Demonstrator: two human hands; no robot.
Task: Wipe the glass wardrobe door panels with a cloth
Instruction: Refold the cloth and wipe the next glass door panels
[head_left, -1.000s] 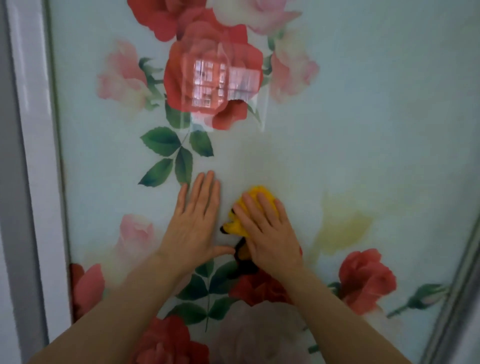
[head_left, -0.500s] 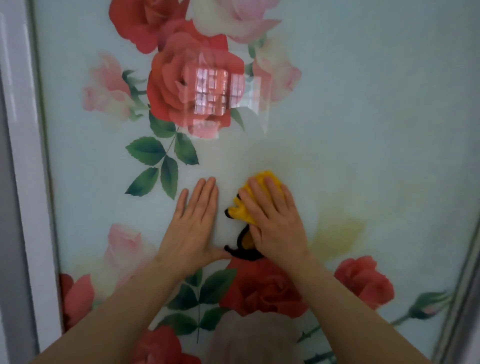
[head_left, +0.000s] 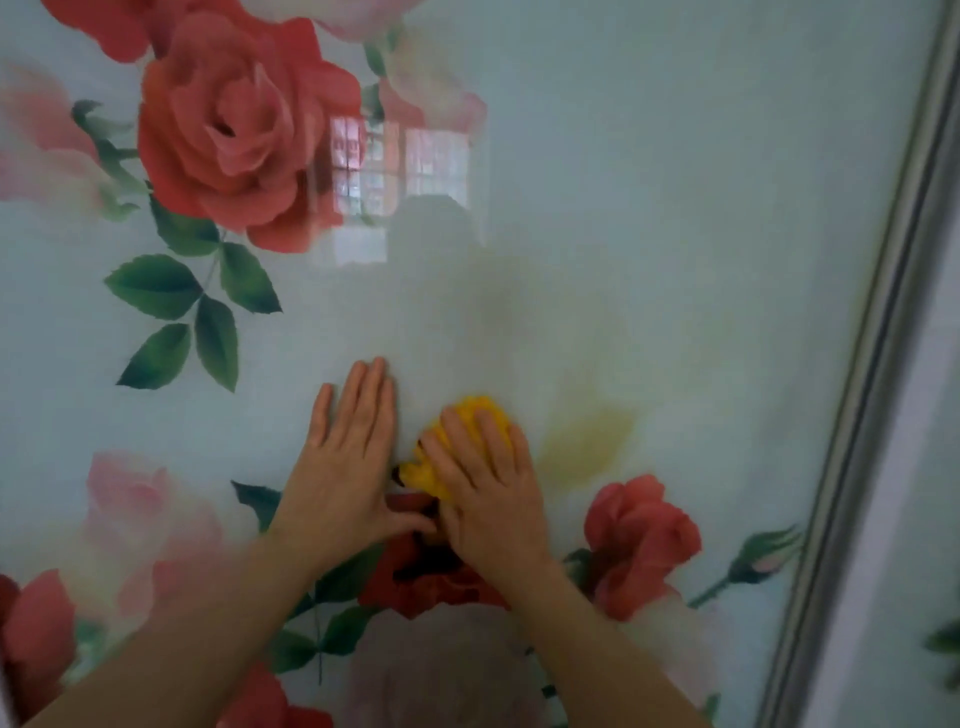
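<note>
Both arms reach up side by side. The left hand (head_left: 347, 467) lies flat – fingers straight and close together, thumb out to the right. The right hand (head_left: 485, 486) presses down too, fingers a little bent.

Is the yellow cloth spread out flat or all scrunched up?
Scrunched up. The yellow cloth is a small bunched wad under the right hand, only peeking out past the fingers on the glass door.
</note>
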